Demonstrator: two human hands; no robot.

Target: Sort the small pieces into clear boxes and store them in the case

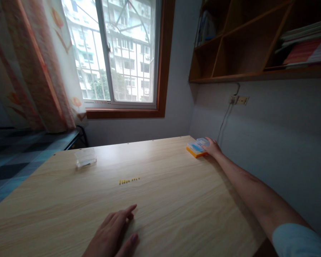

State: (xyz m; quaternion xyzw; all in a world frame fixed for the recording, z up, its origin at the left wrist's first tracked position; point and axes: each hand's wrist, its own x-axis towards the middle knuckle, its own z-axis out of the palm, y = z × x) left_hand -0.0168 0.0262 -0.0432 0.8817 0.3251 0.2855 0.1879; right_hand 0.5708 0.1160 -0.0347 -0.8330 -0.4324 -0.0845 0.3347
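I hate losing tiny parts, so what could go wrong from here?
The small yellow pieces lie loose in a row on the wood-grain tabletop; the left hand, nearer the viewer, could scatter them if it swept forward.

The right hand is at the orange-based plastic box near the far right corner, so a careless push might tip it off.

The clear plastic container stands close to the far edge and might fall if knocked.

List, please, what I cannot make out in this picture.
All in the head view:
Orange box: right end, hidden by the right hand.
Yellow pieces: exact shapes, too small.
Clear box: contents, if any, too blurred.
Left hand: wrist, cut off by the bottom edge.
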